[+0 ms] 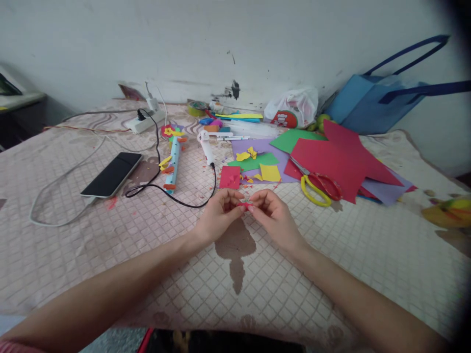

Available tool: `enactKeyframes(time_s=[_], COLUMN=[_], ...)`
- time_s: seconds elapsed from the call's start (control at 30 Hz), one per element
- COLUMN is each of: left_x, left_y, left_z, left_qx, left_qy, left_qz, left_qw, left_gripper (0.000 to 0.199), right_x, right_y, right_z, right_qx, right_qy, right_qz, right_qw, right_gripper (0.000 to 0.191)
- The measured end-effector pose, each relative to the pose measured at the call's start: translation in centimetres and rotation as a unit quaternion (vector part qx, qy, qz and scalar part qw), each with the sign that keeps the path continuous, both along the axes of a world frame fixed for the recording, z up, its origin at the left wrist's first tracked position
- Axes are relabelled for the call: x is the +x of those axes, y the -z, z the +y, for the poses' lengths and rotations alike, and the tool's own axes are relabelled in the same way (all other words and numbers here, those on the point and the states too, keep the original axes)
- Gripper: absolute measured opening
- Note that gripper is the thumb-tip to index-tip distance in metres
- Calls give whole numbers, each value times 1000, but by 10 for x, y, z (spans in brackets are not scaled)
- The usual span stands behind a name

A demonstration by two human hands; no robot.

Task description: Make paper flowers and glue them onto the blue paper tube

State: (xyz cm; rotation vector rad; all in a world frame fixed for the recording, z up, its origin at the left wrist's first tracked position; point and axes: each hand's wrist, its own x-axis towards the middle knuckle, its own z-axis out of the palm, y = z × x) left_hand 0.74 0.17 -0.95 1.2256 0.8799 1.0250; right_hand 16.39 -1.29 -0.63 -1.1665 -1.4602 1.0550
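My left hand (220, 214) and my right hand (276, 218) meet over the middle of the table, thumbs and fingertips pinched. Between them they hold a small red piece (246, 205), seemingly craft foam or paper; the fingertips partly cover it. Just beyond the left fingers lies a red square (230, 177). A yellow square (270, 172) and small yellow and red scraps (247, 179) are spread behind the hands, on green and purple sheets. To the right, scissors (317, 189) with yellow and red handles rest partly on a large red sheet (327, 159).
Left of the hands are a white glue gun (206, 147) with a black cord, a decorated light-blue strip (173, 164) and a phone (112, 175) on a cable. A power strip (145, 121), tape roll (197, 108), plastic bag (294, 108) and blue bag (371, 105) stand toward the wall.
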Motion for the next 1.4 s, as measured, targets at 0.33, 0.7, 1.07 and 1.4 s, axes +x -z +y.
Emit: enactKeyframes(time_s=[0.33, 0.7, 1.07, 1.4], left_x=[0, 0, -3, -3], left_y=[1, -2, -2, -5], left_z=[3, -1, -1, -3], left_qx=[-8, 1, 44, 68], left_qy=[-9, -5, 11, -11], left_qz=[-6, -6, 27, 64], left_qw=[1000, 1000, 999, 996], left_gripper=[20, 24, 28, 25], right_x=[-1, 0, 6, 4], right_y=[-1, -9, -11, -8], right_z=[-3, -5, -5, -6], right_qx=[55, 213, 251, 276], right_qy=[-15, 12, -4, 22], right_qz=[-56, -186, -240, -269], right_qw=[997, 959, 938, 922], right_gripper=[8, 19, 15, 12])
